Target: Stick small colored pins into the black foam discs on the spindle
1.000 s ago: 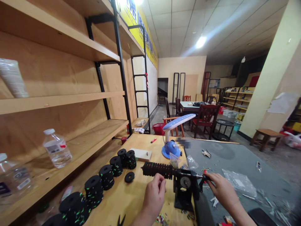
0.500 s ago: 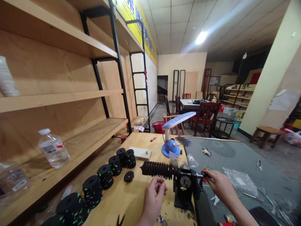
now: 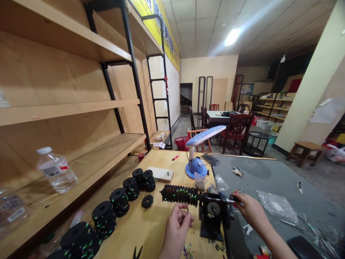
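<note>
A black hand-cranked winder [image 3: 211, 216] stands at the table's front. Its shaft carries a row of black discs [image 3: 179, 194], with green, red and orange bits showing along the grooves. My right hand [image 3: 246, 205] grips the crank handle at the winder's right end. Just below the discs, my left hand [image 3: 178, 225] has its fingers curled towards the thumb; a tiny thing shows at the fingertips, too small to name. Small coloured pieces [image 3: 188, 251] lie beside that wrist. One loose black disc [image 3: 147, 201] rests flat to the left.
Several black spools with coloured bits [image 3: 118, 202] line the table's left side. Behind the winder are a blue desk lamp [image 3: 195, 167] and a white board [image 3: 161, 175]. Scissor tips [image 3: 137, 252] show at the front edge. Plastic bags [image 3: 277, 205] lie on the grey surface.
The discs on the shaft now show brighter green and red bits where they looked darker before. My left fingers have loosened slightly; my right hand stays at the crank.
</note>
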